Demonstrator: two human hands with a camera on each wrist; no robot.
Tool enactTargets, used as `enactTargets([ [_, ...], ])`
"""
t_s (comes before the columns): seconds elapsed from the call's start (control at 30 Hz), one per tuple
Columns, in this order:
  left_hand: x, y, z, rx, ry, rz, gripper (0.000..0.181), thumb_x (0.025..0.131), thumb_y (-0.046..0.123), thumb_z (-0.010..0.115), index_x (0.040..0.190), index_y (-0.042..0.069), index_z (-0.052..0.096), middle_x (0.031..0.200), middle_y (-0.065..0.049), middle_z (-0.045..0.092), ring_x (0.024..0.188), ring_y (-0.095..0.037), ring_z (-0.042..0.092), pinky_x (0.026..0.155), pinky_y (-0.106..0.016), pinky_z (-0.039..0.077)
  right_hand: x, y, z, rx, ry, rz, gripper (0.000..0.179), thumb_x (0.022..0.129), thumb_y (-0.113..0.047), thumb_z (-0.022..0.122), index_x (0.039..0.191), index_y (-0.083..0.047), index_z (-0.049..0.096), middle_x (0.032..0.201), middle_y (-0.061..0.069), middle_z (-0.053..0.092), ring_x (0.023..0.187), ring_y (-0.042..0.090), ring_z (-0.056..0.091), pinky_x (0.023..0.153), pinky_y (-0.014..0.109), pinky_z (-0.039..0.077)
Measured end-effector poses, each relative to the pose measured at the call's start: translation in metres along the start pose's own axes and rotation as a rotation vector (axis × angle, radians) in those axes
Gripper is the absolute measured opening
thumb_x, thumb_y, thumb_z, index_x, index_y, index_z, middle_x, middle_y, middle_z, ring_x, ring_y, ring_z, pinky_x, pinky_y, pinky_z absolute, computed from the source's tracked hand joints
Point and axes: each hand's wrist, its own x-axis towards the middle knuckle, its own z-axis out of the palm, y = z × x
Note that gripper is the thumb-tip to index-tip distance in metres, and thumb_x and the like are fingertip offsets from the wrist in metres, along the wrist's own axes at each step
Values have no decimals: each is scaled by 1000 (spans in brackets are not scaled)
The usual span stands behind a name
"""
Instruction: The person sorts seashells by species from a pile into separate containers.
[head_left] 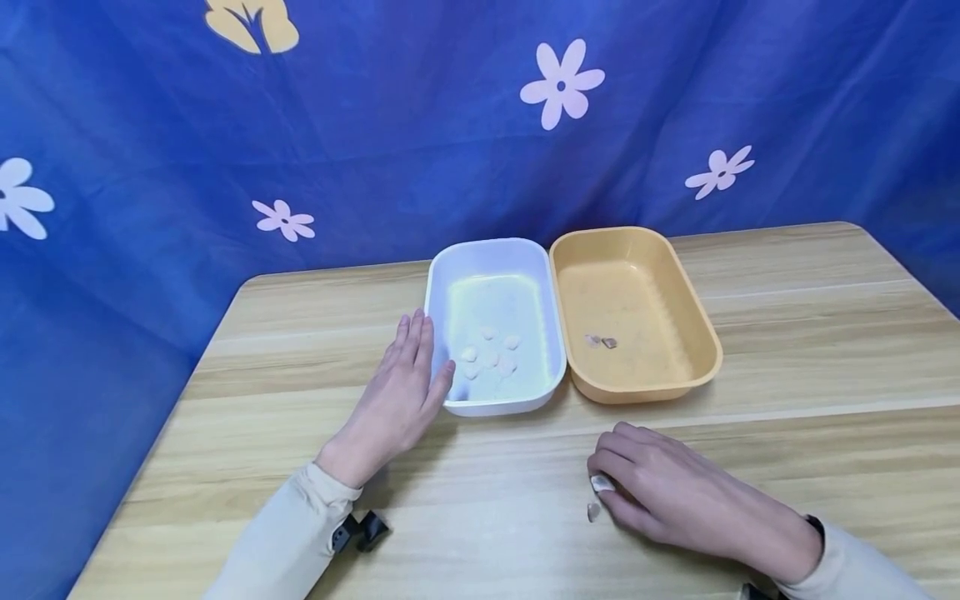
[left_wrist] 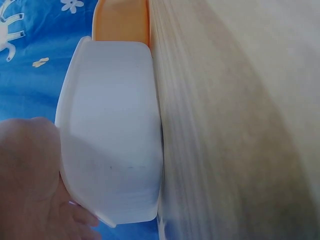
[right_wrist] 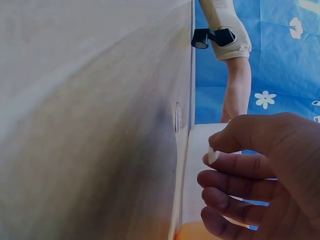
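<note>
Between thumb and index finger, my right hand (head_left: 667, 492) pinches a small white shell (right_wrist: 213, 155), low over the table in front of the bins. A patterned shell (right_wrist: 180, 118) lies on the table beside that hand, near the thumb. My left hand (head_left: 397, 396) rests with straight fingers along the left rim of the white bin (head_left: 498, 408). Inside that bin are several pale shells (head_left: 507, 365). The orange-yellow bin (head_left: 645, 395) stands against its right side and has a few darker shells (head_left: 609, 342) on its floor.
Both bins stand at the back of the wood-grain table (head_left: 810, 358), close to a blue curtain (head_left: 420, 133) with flower prints. A black wrist camera (head_left: 360, 532) sits by the left sleeve.
</note>
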Motion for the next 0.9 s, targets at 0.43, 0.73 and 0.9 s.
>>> enactTargets([
  [0.43,-1,0,0,5,-12,-10,70,105,42,24,149,-11,13,158,-26,6,146,-37,0,117,-52,13,6,-2,-1,-16,12,-9,5,86,-16,65,88,-17,61,83,-13,48,78,5,44,68,23,43],
  [0.73,-1,0,0,9,-13,-10,71,105,43,24,149,-11,13,158,-25,5,146,-37,-1,117,-52,14,9,-2,-3,-41,15,-23,3,87,-17,64,88,-16,61,83,-12,46,79,7,44,69,23,42],
  [0.9,0,0,0,8,-12,-9,71,105,43,24,149,-11,13,158,-25,5,146,-37,0,117,-53,14,11,-2,-4,-55,15,-20,4,86,-17,65,87,-16,61,83,-12,46,80,8,43,70,24,41],
])
